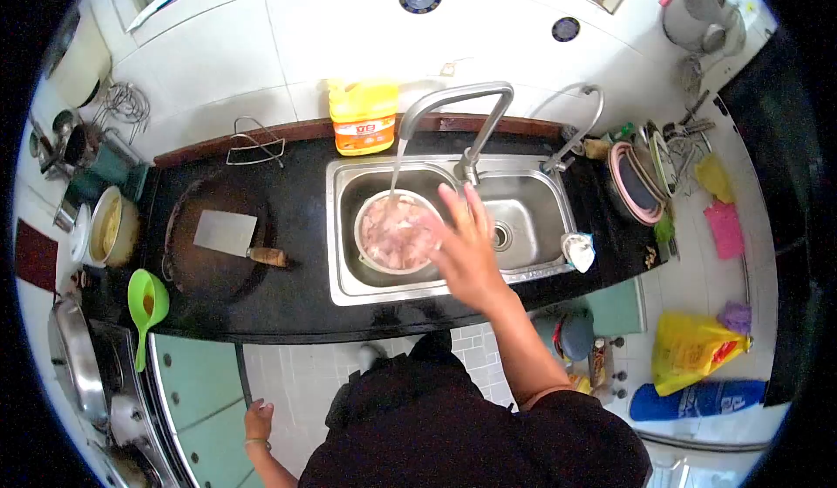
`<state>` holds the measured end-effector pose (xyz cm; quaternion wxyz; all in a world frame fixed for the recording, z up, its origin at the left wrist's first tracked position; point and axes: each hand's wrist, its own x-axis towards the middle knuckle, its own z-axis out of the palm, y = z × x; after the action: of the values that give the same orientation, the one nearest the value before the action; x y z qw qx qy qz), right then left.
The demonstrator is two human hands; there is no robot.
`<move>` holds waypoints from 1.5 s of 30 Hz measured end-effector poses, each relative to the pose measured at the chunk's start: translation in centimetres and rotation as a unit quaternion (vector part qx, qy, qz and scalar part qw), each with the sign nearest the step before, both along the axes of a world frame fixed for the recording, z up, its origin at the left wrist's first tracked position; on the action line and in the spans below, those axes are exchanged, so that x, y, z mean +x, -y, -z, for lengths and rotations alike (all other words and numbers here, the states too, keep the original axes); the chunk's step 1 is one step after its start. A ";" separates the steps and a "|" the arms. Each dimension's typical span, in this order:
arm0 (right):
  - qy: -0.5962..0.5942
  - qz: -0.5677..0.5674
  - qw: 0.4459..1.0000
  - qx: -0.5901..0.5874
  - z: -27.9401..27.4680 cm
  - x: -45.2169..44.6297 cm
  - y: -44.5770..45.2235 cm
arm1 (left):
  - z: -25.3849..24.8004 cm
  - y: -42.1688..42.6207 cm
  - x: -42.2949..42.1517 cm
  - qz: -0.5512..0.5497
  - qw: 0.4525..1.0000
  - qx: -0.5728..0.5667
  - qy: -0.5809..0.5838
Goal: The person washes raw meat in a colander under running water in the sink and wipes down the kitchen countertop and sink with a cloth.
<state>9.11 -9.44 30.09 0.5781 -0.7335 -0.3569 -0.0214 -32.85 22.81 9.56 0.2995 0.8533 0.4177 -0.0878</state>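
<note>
My right hand (466,248) is over the sink, fingers apart and holding nothing, just right of a round bowl (370,257) and overlapping its edge in view. Pieces of pale pink meat (392,227) fill the bowl, which sits in the left basin of the steel sink (340,286). Water runs from the curved faucet (462,93) into the bowl. Down at the lower left, my left hand (259,420) hangs beside my body, away from the counter; its fingers are small in view and look curled, and whether they close on anything is unclear.
A cleaver (225,233) lies on a dark round board (187,266) to the left. Behind the sink stands a yellow jug (363,122). A green ladle (144,305) is at the left counter edge. Stacked bowls (635,187) stand at the right.
</note>
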 end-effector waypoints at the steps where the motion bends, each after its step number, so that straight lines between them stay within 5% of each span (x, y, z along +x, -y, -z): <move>1: 0.337 0.142 0.891 -0.267 -0.7 -1.0 -0.4 | 0.6 -1.6 -0.1 0.015 0.999 0.012 0.030; 5: 0.349 0.163 0.877 -0.286 -1.9 -3.6 -1.6 | 2.2 -5.9 1.3 0.003 0.994 -0.072 0.082; 18: 0.305 0.161 0.903 -0.256 -1.4 -1.1 -1.3 | 4.5 -3.6 2.5 0.045 0.996 -0.062 0.043; 20: 0.301 0.156 0.907 -0.249 -1.0 -0.3 -1.0 | 0.1 -1.6 4.9 0.046 0.998 -0.035 0.002; 23: 0.249 0.122 0.933 -0.230 0.7 1.4 -0.2 | 4.9 -3.5 3.8 -0.050 0.994 -0.094 0.013; 25: 0.114 0.028 0.974 -0.194 6.0 3.6 1.6 | 0.4 -1.3 7.2 -0.011 0.998 -0.063 0.020; 27: 0.043 0.040 0.947 -0.315 9.9 5.3 4.0 | -0.4 -0.5 8.9 0.026 0.999 -0.035 0.022; 29: -0.027 0.091 0.965 -0.246 14.0 6.9 5.7 | 1.8 -0.9 8.0 -0.016 0.992 -0.067 0.104; 32: -0.171 0.152 0.957 -0.180 15.7 8.8 7.1 | -4.1 2.7 11.6 -0.030 0.994 0.016 0.107; 35: -0.241 0.154 0.952 -0.114 17.9 11.2 8.0 | -3.7 4.4 12.3 -0.070 0.975 0.015 0.209; 39: -0.217 0.161 0.953 -0.137 19.1 13.9 7.8 | -4.3 5.3 14.1 -0.047 0.993 0.025 0.108; 43: -0.209 0.159 0.952 -0.158 20.4 14.8 7.1 | -2.5 4.3 14.6 -0.047 0.988 0.010 0.148; 45: -0.297 0.149 0.939 -0.094 21.4 15.0 6.4 | -4.3 4.9 15.9 -0.022 0.984 0.039 0.172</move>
<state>24.12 -15.81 8.66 0.5767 -0.8020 -0.0561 0.1451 -17.00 17.96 13.89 0.3354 0.8571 0.3820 0.0834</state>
